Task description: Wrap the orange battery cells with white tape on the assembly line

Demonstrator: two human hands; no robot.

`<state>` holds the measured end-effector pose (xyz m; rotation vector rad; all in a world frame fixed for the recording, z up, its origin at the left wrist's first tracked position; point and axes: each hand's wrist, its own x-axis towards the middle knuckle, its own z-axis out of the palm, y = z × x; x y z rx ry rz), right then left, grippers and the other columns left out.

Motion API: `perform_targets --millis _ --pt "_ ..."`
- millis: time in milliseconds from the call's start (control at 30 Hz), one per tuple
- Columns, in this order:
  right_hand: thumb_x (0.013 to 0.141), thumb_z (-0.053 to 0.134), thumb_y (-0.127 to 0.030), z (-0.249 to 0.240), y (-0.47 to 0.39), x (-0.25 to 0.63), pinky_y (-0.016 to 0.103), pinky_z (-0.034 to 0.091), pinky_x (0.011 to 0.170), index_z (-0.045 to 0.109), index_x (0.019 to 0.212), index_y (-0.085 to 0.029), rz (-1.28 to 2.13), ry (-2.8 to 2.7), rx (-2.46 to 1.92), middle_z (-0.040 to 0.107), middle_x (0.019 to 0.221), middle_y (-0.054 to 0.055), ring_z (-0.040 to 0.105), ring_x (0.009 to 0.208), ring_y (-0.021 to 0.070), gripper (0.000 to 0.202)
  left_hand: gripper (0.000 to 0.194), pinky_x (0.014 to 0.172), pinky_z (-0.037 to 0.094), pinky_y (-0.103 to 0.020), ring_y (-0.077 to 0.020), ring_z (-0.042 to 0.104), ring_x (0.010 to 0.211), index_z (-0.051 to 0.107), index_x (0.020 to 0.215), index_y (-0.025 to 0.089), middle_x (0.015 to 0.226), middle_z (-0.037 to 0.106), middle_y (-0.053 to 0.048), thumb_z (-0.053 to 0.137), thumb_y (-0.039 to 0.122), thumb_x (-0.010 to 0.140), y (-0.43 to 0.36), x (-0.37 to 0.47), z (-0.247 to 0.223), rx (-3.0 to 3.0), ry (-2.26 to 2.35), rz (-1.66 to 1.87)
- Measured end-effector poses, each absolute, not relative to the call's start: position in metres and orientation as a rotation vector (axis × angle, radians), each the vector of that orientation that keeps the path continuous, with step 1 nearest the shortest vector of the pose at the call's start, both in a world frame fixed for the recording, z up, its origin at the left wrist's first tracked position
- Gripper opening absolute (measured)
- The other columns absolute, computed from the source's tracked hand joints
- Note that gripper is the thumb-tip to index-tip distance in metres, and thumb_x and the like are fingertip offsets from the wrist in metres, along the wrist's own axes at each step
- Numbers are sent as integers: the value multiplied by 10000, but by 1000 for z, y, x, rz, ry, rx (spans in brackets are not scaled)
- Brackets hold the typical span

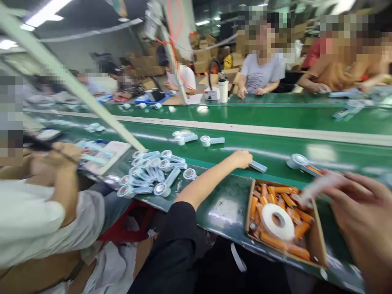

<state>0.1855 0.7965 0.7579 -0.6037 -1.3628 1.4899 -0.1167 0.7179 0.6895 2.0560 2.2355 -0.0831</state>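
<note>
My left hand [243, 159] reaches over the green belt, its fingers closed around a light-blue device whose handle [259, 167] sticks out to the right; the hand hides the rest. My right hand [361, 208], blurred at the right edge, grips a whitish plastic piece [321, 187] above a cardboard box [318, 245]. Orange cylindrical batteries [301, 230] fill that box, and a roll of white tape [266, 216] lies on them. Just beyond the right hand, a round-headed device [297, 161] rests on the belt with orange showing in its handle.
Several light-blue round-headed devices [162, 188] are heaped on the table's left. Two or more lie farther along the belt [260, 147]. A slanted pale post [92, 104] crosses the left side. A co-worker's arm [65, 175] is close at left; other people sit opposite.
</note>
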Motion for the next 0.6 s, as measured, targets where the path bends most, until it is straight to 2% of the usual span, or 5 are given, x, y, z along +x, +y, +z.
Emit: perform_targets --millis 67,167,267,367,600 --pt "533 985 -369 751 817 149 396 662 783 793 907 -286 1320 -1591 -514 775 780 3 762 743 220 428 114 887 516 -296 -240 670 1035 811 912 200 1040 774 -99 728 242 847 724 -122 689 2017 2201 -33" --pt "714 867 -425 732 853 100 366 634 809 775 1075 -212 1262 -1977 -407 815 919 38 766 804 203 429 218 857 507 -287 -236 684 1009 798 1028 223 1110 768 -74 667 327 888 733 -133 685 1941 2210 58" --pt "829 783 -350 714 872 69 309 584 816 792 1064 -192 1042 -2311 -461 820 918 52 745 795 177 284 251 857 492 -267 -217 685 1007 764 1095 237 1157 764 -50 599 338 935 734 -133 685 1875 2229 131" --pt "870 750 -281 701 876 56 286 552 809 794 1086 -191 897 -2503 -437 824 961 54 741 818 177 238 245 870 485 -266 -209 686 1003 743 1110 250 1147 770 -29 567 321 955 732 -128 685 1807 2258 165" --pt "930 712 -293 682 878 53 263 524 821 759 1104 -215 630 -2737 -384 821 988 36 759 889 190 196 215 923 489 -292 -232 693 1072 730 1094 283 1159 768 -25 571 344 963 743 -121 680 1698 2329 179"
